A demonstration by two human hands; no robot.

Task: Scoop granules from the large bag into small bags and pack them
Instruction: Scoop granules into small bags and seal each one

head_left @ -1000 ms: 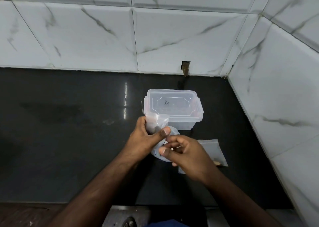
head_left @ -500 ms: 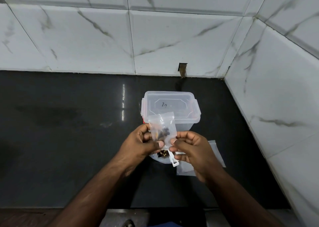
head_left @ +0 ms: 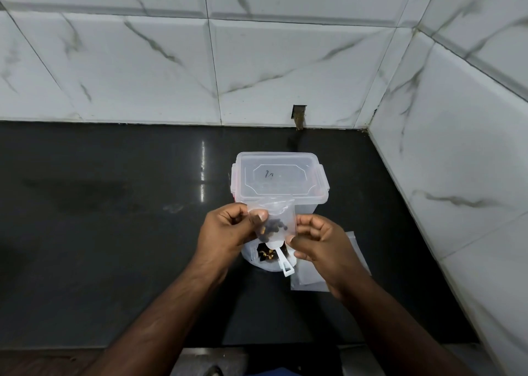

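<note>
We've got the small bag [head_left: 278, 221] held up between both hands, just in front of the lidded clear container [head_left: 278, 177] and above the large bag [head_left: 267, 257]. Left hand [head_left: 228, 230] pinches the bag's upper left edge, thumb over the front face; right hand [head_left: 317, 240] pinches the lower right edge with thumb and fingertips. Both hands are clamped on the bag, close together with only the bag between them. Dark granules [head_left: 273, 228] sit in its lower part. The large bag rests on the desk [head_left: 114, 233] right under our hands, mouth open, white scoop [head_left: 281, 257] left inside with its handle sticking out toward us. Spare empty bags [head_left: 357, 250] lie flat under the right hand. Step in hand looks like closing the filled bag: we should keep it upright so the granules stay low, slide both pinches up to the mouth, line up the two lips and press along the strip end to end; whether it's a zip seal we can't tell. Versus half a second ago: the bag has swung from tilted to more upright, the right hand has dropped to the bottom corner, and the granules have settled lower. Scoop hasn't moved.
</note>
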